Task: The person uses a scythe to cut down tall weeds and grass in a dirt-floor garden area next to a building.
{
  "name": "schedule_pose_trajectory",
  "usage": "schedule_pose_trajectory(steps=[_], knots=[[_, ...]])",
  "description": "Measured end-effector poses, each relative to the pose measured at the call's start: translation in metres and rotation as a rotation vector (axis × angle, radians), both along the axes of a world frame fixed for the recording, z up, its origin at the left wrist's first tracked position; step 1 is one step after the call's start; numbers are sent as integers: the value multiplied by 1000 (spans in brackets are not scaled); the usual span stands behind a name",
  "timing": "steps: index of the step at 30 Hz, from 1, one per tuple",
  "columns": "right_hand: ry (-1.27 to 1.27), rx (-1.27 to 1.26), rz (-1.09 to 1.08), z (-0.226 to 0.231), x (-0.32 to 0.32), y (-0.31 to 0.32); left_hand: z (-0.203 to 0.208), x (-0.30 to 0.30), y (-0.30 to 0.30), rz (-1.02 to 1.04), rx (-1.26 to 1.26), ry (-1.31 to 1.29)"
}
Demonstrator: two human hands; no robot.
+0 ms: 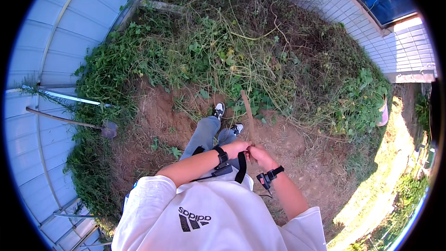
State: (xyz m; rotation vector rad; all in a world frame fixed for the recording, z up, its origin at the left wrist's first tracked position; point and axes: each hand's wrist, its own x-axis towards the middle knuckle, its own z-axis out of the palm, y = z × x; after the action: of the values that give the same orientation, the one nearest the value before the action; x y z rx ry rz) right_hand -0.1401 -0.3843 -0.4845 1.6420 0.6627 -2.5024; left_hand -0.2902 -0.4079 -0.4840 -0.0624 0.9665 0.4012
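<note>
In front of my waist my two hands meet, both closed. The fingers of my right hand [262, 156] are wrapped at a long brown wooden pole [248, 114], which runs away from me past my shoes to the edge of the weeds. My left hand [237, 148] is pressed up against the right one beside the pole; its fingertips are hidden, so what it pinches cannot be made out. A black strap [241, 167] hangs just below my left hand. Each wrist wears a black band with a small device.
A heap of tangled vines and weeds [223, 51] spreads beyond my shoes [218, 110]. To the left, a shovel [108, 129] leans by a pale panel wall [44, 125]. A tiled wall [334, 9] closes the far side. A pinkish bucket-like container [382, 113] stands at the right.
</note>
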Motion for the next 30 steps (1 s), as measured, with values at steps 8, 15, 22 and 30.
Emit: schedule_pose_trajectory(steps=[8,15,22,30], knots=[[-659,488,541,-64,3,-24,33,-89,2,61,128,159],[-683,233,298,-102,21,-42,14,-151,-26,493,-83,152],[-666,222,628,-89,12,9,-21,-165,24,550,-115,4],[-613,490,931,65,-8,99,-89,-94,123,-41,2,-124]])
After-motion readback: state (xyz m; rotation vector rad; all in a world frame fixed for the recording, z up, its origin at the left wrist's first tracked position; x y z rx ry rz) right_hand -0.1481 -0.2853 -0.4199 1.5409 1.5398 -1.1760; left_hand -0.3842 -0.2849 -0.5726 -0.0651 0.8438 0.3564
